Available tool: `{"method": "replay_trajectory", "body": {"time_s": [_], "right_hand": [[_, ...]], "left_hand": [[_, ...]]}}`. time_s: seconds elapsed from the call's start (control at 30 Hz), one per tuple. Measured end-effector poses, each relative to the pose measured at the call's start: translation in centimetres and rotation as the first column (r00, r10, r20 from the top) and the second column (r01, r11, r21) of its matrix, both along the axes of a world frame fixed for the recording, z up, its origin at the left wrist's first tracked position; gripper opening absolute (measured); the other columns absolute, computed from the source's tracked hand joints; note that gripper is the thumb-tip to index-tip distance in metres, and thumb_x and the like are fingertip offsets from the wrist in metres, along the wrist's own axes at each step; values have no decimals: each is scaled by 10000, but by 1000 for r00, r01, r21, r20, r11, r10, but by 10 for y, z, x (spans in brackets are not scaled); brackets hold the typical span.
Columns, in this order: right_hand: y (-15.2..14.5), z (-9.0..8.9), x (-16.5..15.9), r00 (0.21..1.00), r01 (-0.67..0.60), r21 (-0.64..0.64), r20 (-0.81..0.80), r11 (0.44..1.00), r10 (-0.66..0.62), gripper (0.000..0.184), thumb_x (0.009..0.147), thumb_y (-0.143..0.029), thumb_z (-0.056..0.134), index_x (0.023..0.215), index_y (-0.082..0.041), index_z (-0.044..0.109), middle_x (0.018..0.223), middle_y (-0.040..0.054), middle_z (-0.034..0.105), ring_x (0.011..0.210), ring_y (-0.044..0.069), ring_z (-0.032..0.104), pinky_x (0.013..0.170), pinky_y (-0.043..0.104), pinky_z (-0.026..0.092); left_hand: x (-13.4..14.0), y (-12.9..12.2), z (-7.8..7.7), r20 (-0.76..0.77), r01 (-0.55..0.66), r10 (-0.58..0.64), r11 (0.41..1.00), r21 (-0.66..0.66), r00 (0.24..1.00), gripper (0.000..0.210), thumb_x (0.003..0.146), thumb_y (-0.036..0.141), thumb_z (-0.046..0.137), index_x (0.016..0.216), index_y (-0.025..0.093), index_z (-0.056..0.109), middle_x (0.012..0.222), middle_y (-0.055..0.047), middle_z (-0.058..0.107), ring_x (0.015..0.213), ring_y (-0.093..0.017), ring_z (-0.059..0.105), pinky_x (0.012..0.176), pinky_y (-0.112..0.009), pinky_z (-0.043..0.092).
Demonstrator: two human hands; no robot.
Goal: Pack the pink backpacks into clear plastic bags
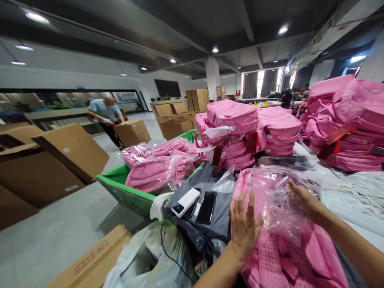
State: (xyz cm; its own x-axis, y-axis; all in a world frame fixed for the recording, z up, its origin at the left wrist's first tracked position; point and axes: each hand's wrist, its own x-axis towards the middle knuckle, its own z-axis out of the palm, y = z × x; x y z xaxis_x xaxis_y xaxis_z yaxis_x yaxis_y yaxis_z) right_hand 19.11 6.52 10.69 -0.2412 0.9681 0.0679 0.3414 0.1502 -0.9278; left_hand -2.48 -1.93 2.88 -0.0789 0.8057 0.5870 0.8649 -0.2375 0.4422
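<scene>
In front of me a pink backpack point(279, 256) lies partly covered by a clear plastic bag point(279, 200). My left hand point(246, 224) rests against the left side of the backpack, with its fingers stretched out over the plastic. On the other side, my right hand point(303, 200) is closed on the crumpled edge of the plastic bag; its fingertips are partly hidden by the film. The backpack's dotted back and straps point toward me, outside the plastic. Just beyond my hands stands a stack of pink backpacks point(231, 116) with red tags.
Left of the table is a green bin point(129, 192) with bagged pink backpacks. A white power bank point(186, 202) and a black phone point(206, 207) lie on dark fabric. More backpacks point(357, 108) are piled at right. Cardboard boxes point(72, 148) and a person point(106, 114) are farther back.
</scene>
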Motion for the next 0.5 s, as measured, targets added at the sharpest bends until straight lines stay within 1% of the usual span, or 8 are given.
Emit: {"method": "replay_trajectory", "body": {"time_s": [0.07, 0.1, 0.17, 0.23, 0.27, 0.33, 0.4, 0.5], "right_hand": [[-8, 9, -1, 973, -172, 93, 169, 981, 155, 621, 697, -817, 663, 701, -244, 424, 615, -21, 466, 553, 148, 448, 503, 275, 385], [-11, 11, 3, 940, -239, 174, 290, 955, 182, 560, 648, -722, 755, 736, -241, 481, 639, -22, 495, 573, 148, 465, 521, 270, 378], [-14, 11, 21, 866, -243, 344, 499, 907, 43, 429, 615, -543, 805, 844, -253, 587, 723, -1, 585, 589, 154, 494, 520, 266, 336], [-11, 6, 47, 796, -56, 461, 556, 886, -239, 304, 676, -478, 739, 868, -270, 626, 792, 31, 637, 542, 150, 468, 481, 268, 257], [-9, 2, 61, 788, 99, 463, 504, 881, -354, 256, 700, -470, 703, 826, -263, 623, 790, 45, 643, 518, 149, 453, 467, 269, 239], [-4, -3, 84, 808, 411, 341, 293, 845, -511, 262, 715, -492, 648, 768, -242, 593, 751, 66, 642, 518, 168, 488, 448, 278, 298], [-2, -6, 98, 786, 597, 195, 51, 778, -616, 306, 706, -519, 587, 804, -230, 561, 733, 80, 635, 601, 203, 571, 496, 302, 420], [-13, -8, 100, 694, 717, 202, -110, 667, -712, 414, 721, -592, 508, 906, -222, 516, 720, 63, 593, 624, 194, 555, 525, 307, 440]], "left_hand": [[2, 15, 10, -56, -20, 20, 1000, -3, 998, 469, 976, 204, 549, 1443, 239, 549, 1231, -128, 650, 1138, -286, 607, 1022, -464, 486], [-1, 24, 16, -43, -51, 51, 999, 0, 998, 406, 989, 173, 515, 1377, 238, 614, 1117, -108, 663, 1039, -262, 627, 958, -423, 515], [-12, 44, 28, 45, -138, 136, 988, 64, 990, 394, 987, 94, 474, 1281, 240, 691, 971, -73, 629, 910, -218, 625, 865, -348, 530], [-23, 56, 38, 160, -204, 174, 959, 195, 972, 441, 970, 39, 466, 1281, 246, 701, 953, -58, 586, 879, -187, 614, 844, -303, 524], [-26, 59, 42, 203, -211, 160, 943, 259, 966, 448, 969, 33, 465, 1286, 244, 701, 958, -53, 570, 869, -174, 609, 839, -288, 521], [-21, 59, 44, 240, -174, 96, 928, 329, 966, 437, 984, 49, 449, 1288, 236, 701, 963, -49, 550, 859, -158, 607, 831, -270, 522], [-8, 53, 36, 227, -84, 17, 953, 292, 974, 459, 996, 55, 411, 1310, 241, 688, 951, -45, 548, 849, -152, 615, 816, -258, 525], [4, 44, 11, 201, 47, -65, 995, 90, 977, 471, 1000, 73, 386, 1317, 259, 680, 936, -43, 576, 833, -159, 634, 790, -257, 532]]}}
